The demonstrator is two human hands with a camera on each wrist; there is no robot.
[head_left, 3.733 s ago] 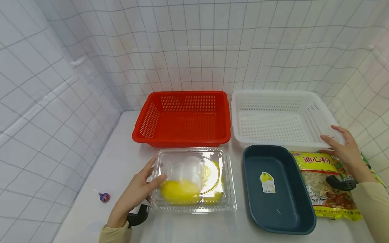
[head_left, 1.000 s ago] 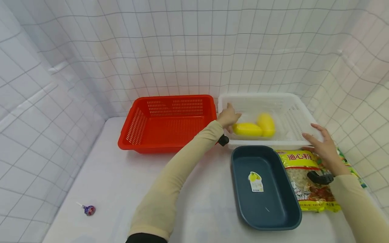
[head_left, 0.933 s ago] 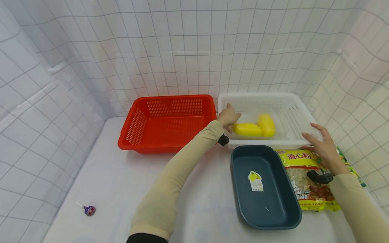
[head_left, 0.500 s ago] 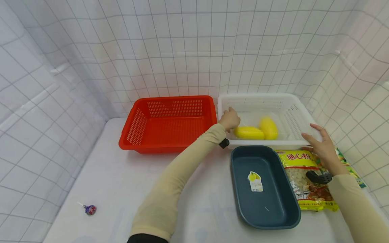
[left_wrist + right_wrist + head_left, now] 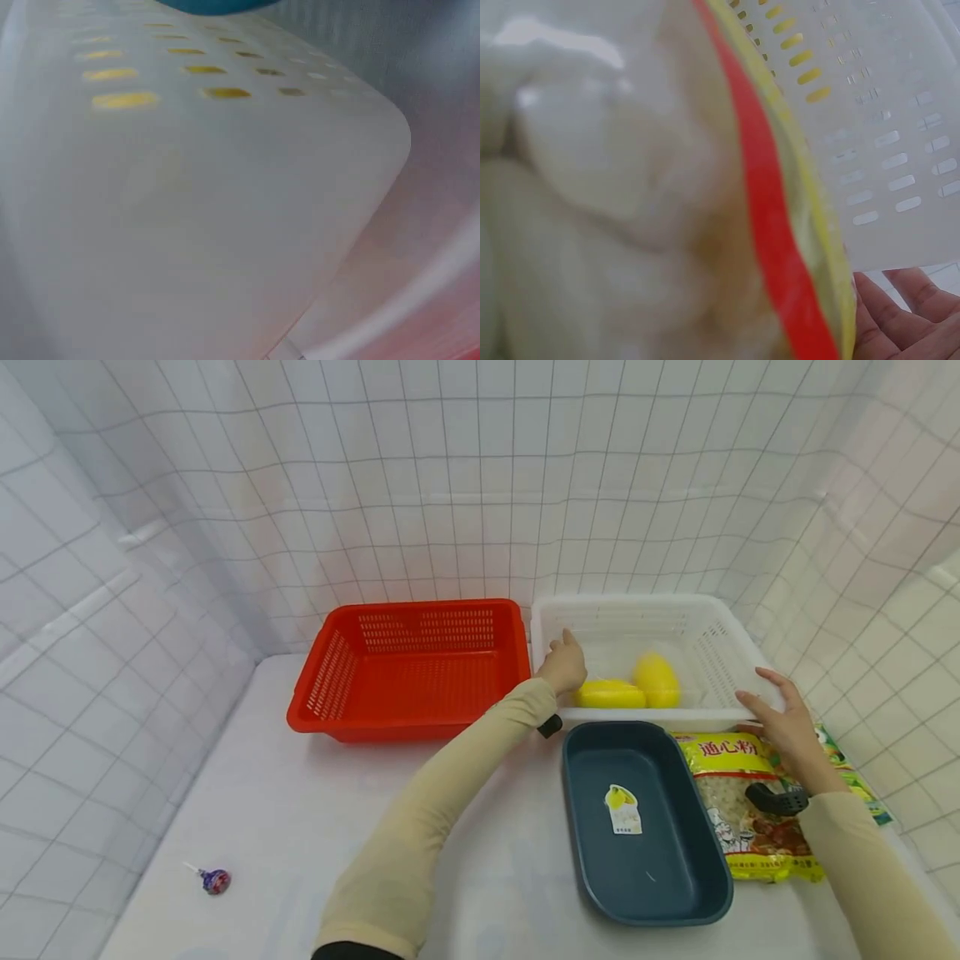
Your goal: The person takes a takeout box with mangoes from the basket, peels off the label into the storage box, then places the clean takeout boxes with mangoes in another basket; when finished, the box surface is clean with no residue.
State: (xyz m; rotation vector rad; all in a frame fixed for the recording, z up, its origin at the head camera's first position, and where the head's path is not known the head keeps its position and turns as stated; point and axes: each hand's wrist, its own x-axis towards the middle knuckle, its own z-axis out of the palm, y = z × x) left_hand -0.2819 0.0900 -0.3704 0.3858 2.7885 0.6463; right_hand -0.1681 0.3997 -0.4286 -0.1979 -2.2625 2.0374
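A clear plastic clamshell box [image 5: 693, 672] lies inside the white basket [image 5: 720, 718], with yellow oval pieces [image 5: 655, 680] visible through it. My left hand [image 5: 564, 667] reaches over the basket's front left corner, close to the box's left side. Its index finger points up, and the other fingers are hidden behind the hand. My right hand [image 5: 780, 710] grips the basket's front right corner, thumb over the rim and fingers underneath. In the right wrist view, fingers [image 5: 915, 315] show under the corner. The left wrist view has only the basket's slotted wall [image 5: 225, 187], without fingers.
A red basket [image 5: 427, 727] stands left of the white one. In front are a dark blue tray [image 5: 652, 852] with a lemon sticker and a yellow food bag [image 5: 750, 802] under the right wrist. A lollipop [image 5: 215, 882] lies front left. Curtains stand behind and at the sides.
The clamshell box has gone from the table into the white basket, settling lower over the last second. My left hand moved there with it, while my right hand stays on the basket corner.
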